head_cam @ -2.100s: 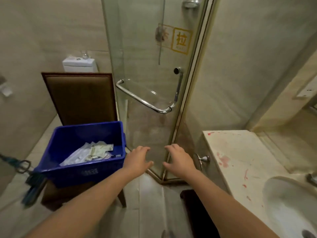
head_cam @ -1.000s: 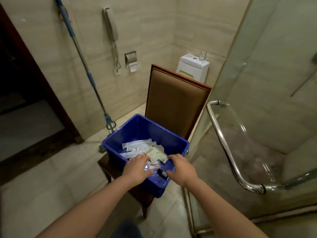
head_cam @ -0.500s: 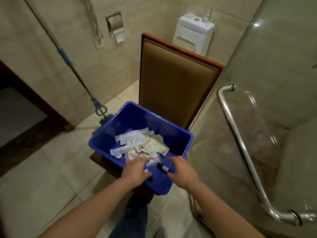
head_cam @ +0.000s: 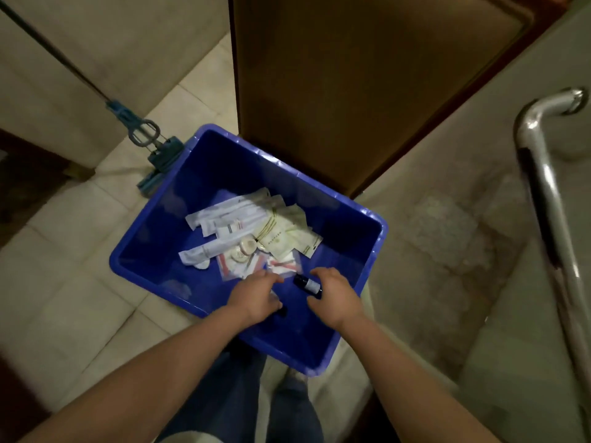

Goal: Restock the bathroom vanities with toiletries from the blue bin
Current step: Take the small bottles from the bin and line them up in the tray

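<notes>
The blue bin (head_cam: 358, 318) stands on a chair seat below me. It holds white sachets and tubes (head_cam: 236, 219), pale green packets (head_cam: 287, 238), small round soaps (head_cam: 246, 247) and clear bags (head_cam: 243, 266). My right hand (head_cam: 335, 298) is inside the bin's near corner, and its fingers and thumb curl round the end of a small dark bottle (head_cam: 305, 282). My left hand (head_cam: 256, 297) reaches down beside it, with fingertips on the clear bags. A dark object (head_cam: 282, 311) shows under its thumb, and whether the hand grips it is hidden.
The brown padded chair back (head_cam: 351, 84) rises just behind the bin. A mop (head_cam: 150, 148) leans on the left wall with its head on the tiled floor. On the right are the glass shower door and its chrome handle (head_cam: 550, 199). My legs are below the bin.
My view swung left from the shower door and vanity, then tilted down over the bin. Both hands went into its near corner, and the right closed on the dark bottle.
</notes>
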Tool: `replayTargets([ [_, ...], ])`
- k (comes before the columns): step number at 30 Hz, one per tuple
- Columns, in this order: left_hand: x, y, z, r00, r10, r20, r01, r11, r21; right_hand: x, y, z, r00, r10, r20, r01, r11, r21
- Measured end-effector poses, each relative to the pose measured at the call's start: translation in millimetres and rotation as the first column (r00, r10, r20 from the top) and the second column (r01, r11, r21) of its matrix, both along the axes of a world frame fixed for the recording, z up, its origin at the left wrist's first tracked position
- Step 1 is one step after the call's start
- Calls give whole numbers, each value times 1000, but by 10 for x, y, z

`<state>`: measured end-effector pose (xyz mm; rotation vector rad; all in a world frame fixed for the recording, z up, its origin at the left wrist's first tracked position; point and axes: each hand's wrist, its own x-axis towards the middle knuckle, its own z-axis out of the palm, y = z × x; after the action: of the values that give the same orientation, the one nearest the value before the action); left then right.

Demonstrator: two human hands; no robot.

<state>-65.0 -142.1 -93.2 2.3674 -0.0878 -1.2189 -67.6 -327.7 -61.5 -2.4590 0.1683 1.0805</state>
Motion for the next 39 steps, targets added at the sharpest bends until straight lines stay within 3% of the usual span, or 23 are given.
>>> replayTargets([
  [8, 149, 32, -616, 992, -96, -81, 96, 995, 1, 112, 147, -682, 991, -91, -101, 87, 995, -39],
  [17, 180, 51, -1043, 943, -332, -3, 332, 943, -15, 149, 215, -1198, 979, -152, -138, 125, 974, -188],
  [24, 189, 30, -1201, 821, -557, 125, 556, 830, 40, 152, 271, -1406, 983, -138, -118, 106, 963, -249],
  [31, 148, 8, -1271, 714, -688, 130, 680, 726, 104, 124, 312, -1504, 979, -180, -99, 153, 961, -230],
  [39, 207, 154, -1167, 903, -428, -22, 429, 902, 44, 150, 266, -1344, 906, -389, -168, 377, 921, -101],
])
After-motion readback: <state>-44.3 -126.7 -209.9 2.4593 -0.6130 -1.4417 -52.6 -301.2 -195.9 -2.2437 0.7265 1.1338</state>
